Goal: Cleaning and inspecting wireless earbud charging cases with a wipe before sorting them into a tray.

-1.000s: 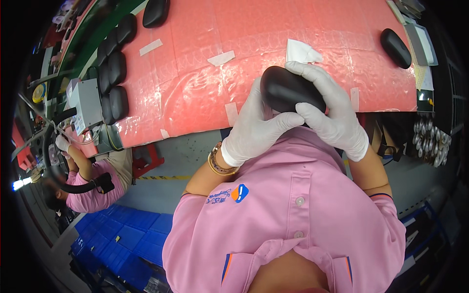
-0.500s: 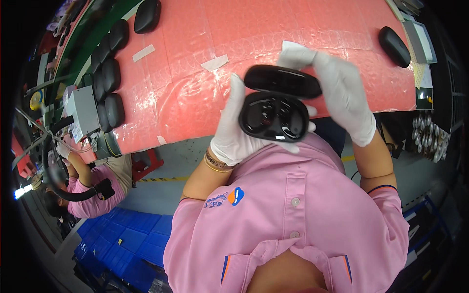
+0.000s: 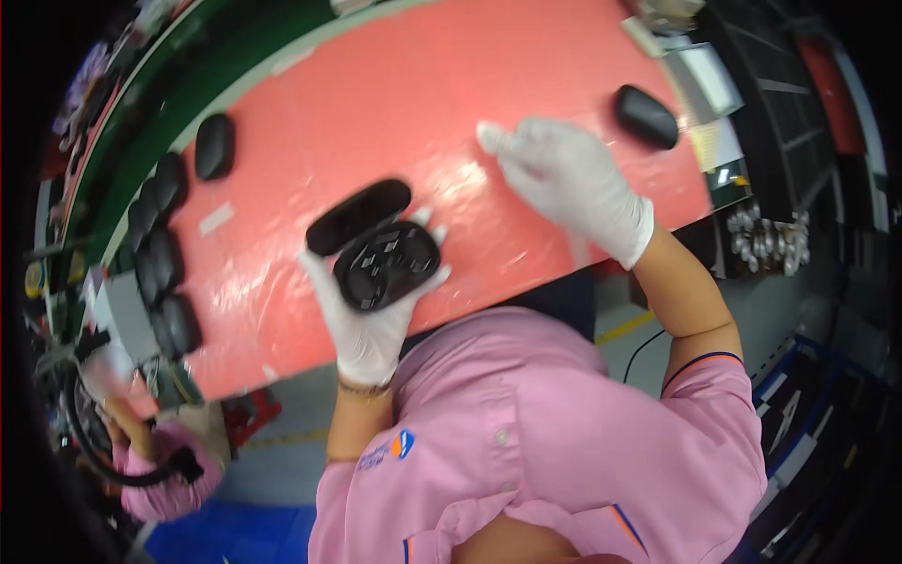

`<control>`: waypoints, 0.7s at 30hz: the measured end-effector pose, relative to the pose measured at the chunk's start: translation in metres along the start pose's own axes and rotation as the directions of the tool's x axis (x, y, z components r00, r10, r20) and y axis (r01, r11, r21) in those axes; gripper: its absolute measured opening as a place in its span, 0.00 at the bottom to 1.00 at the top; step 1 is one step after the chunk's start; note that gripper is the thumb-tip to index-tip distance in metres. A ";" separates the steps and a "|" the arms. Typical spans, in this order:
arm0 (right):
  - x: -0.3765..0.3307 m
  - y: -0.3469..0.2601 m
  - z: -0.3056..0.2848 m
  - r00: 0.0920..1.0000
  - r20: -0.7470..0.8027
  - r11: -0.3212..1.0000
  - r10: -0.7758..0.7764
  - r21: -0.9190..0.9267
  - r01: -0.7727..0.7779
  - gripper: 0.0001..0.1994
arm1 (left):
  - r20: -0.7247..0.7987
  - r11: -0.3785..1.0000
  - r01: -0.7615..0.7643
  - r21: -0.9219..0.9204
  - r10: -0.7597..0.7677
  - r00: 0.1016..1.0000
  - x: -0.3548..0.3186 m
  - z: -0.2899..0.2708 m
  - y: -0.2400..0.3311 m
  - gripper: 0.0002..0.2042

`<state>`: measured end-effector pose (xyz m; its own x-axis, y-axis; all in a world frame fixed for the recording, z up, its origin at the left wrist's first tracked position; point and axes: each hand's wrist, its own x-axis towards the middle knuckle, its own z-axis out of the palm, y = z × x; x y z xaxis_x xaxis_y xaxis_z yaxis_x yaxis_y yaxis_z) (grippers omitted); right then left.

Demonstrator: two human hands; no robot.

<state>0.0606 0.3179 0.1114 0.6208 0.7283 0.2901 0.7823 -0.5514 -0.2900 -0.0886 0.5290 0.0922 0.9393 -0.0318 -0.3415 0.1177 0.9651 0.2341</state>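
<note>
Left hand (image 3: 368, 315), white-gloved, cupped palm-up under an open black case (image 3: 376, 249), fingers curled up around the lower shell; hinged lid tipped back to the upper left, away from the wrist. Inside the shell, moulded recesses; contents too dark to tell.

Right hand (image 3: 568, 183), also white-gloved, spread flat with fingers loosely apart, palm down on the red mat (image 3: 395, 113), holding nothing. Something pale under the fingertips at the far end, too blurred to name. Well apart from the case, off to its right and a little farther from the body.

Beyond the right hand, up and to its right, one closed black case (image 3: 645, 117) lying near the mat's corner. Far to the left of the left hand, one more closed black case (image 3: 214, 147) alone on the mat, and past it a row of four dark cases (image 3: 160, 254) along the mat's left edge. Seven cases in all, counting the open one in hand.

Down and left of the left hand, below the mat's edge, another person's pink sleeve (image 3: 169, 470).
</note>
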 end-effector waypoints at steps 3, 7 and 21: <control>0.028 0.097 -0.063 0.911 -0.395 0.958 0.122 -0.194 -0.213 0.12 | 0.047 0.994 -0.024 0.107 0.019 0.999 -0.001 -0.001 -0.002 0.48; 0.036 0.200 -0.147 0.737 -0.535 0.696 0.414 -0.335 -0.635 0.11 | 0.072 0.994 -0.006 0.113 -0.003 0.997 0.005 -0.001 -0.004 0.48; 0.048 0.259 -0.147 0.922 -0.309 0.840 0.234 -0.413 -0.352 0.17 | -0.074 0.993 -0.025 0.118 0.033 0.997 -0.002 0.006 -0.005 0.45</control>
<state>0.3008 0.1505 0.1846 0.7714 0.4167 0.4809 0.4602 -0.8873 0.0308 -0.0894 0.5233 0.0969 0.9162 0.0200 -0.4003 0.1319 0.9280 0.3483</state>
